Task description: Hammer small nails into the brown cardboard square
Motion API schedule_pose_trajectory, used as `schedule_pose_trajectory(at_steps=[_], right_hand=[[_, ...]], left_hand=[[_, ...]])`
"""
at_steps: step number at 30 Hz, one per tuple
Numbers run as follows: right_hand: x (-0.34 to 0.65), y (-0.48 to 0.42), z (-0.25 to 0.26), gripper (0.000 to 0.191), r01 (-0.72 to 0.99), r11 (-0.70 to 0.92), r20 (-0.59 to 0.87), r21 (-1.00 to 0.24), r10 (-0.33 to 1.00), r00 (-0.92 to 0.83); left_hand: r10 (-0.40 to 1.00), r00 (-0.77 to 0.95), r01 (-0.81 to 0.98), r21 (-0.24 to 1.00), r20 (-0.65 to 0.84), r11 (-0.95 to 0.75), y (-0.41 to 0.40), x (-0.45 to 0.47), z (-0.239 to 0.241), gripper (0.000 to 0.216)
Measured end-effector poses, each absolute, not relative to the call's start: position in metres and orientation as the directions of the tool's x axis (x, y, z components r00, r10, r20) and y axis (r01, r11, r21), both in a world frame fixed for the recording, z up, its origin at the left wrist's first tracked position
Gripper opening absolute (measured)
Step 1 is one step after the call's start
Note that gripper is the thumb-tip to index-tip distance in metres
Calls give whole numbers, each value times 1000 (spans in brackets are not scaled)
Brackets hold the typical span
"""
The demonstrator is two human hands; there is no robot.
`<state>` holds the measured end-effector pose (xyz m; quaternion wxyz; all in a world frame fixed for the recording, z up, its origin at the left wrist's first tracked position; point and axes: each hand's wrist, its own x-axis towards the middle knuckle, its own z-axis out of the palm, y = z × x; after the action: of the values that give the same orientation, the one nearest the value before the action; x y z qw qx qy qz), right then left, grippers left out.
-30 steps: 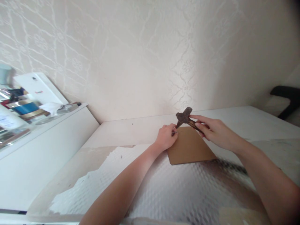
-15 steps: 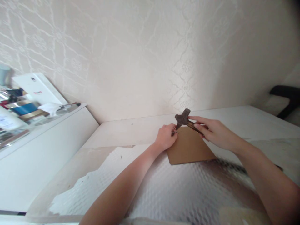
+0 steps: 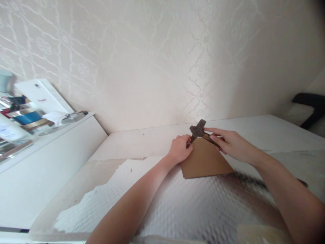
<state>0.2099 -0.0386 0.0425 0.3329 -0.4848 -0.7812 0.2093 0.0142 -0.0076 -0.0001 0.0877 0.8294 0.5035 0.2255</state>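
Note:
My right hand (image 3: 232, 145) grips a small dark rusty hammer (image 3: 198, 129) by its handle, head raised just above the far corner of a brown cardboard piece (image 3: 205, 160). My left hand (image 3: 180, 148) rests on that cardboard's near-left corner, fingers pinched together at a small thing under the hammer head; what it pinches is too small to tell. The cardboard lies on a silvery bubble-foil sheet (image 3: 177, 206) spread over a white table (image 3: 152, 140).
A patterned pale wall (image 3: 152, 67) stands right behind the table. At the left a white shelf (image 3: 50, 135) carries jars, a blue tin (image 3: 27, 117), a white box (image 3: 43, 95) and cloth. A dark chair arm (image 3: 309, 105) shows at the far right.
The hammer head has dipped slightly and shifted a little left, closer to my left fingertips. Both hands otherwise stay in place.

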Motion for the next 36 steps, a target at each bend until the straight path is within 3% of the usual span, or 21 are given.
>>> schedule_pose_trajectory(at_steps=[8, 36], right_hand=[[213, -35, 39, 46, 559, 421, 344, -715, 907, -243], [214, -34, 37, 46, 569, 397, 282, -720, 917, -283]], left_hand=[[878, 393, 785, 397, 273, -475, -9, 14, 0, 16], [877, 386, 757, 444, 286, -479, -8, 13, -1, 24]])
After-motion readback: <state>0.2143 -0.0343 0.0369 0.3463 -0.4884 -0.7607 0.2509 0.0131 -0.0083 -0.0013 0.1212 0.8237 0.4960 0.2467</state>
